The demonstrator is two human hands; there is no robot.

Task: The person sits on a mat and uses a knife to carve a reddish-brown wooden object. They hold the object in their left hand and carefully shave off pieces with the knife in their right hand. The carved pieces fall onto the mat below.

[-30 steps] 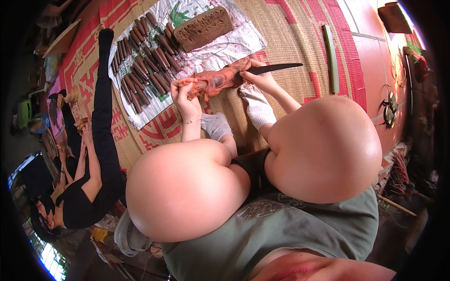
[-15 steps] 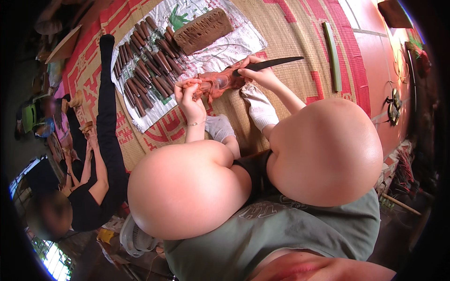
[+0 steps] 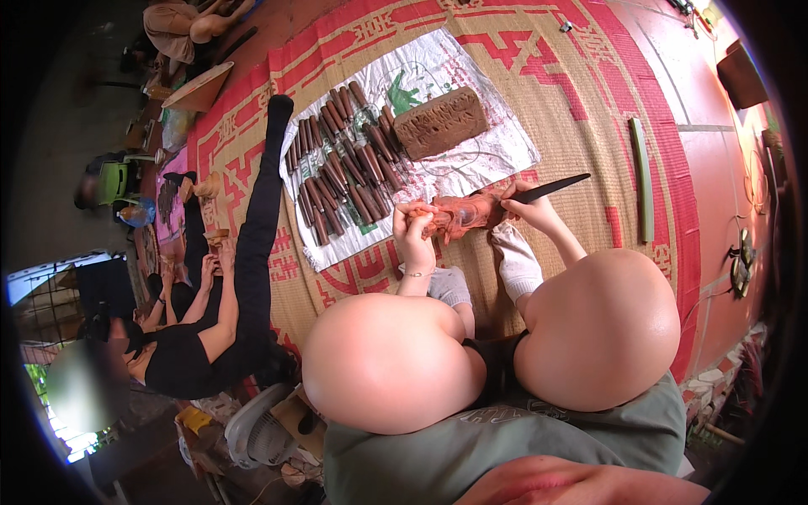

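Note:
Held level above my shins is a reddish-brown wood carving [image 3: 461, 217] with an uneven, knobbly surface. My left hand [image 3: 413, 237] is closed around its left end, fingers curled over the top. At the opposite end, my right hand [image 3: 537, 212] grips a black, flat, blade-like tool [image 3: 559, 186], which points up and to the right, away from the carving. The tool's exact kind is unclear, and its inner end is hidden by my fingers. Whether the right fingers also press on the carving, I cannot tell.
Beyond my hands, a white sheet [image 3: 505, 160] carries several wooden-handled tools [image 3: 337, 168] and a brown brick-like block [image 3: 442, 124]. It lies on a red-and-tan woven mat [image 3: 581, 252]. A green strip [image 3: 642, 178] is at right. A person in black [image 3: 189, 358] sits at left, one leg stretched alongside.
The view has shifted, so the whole scene appears lower and farther right. Both hands keep hold of the carving and the black tool, with little change in their pose.

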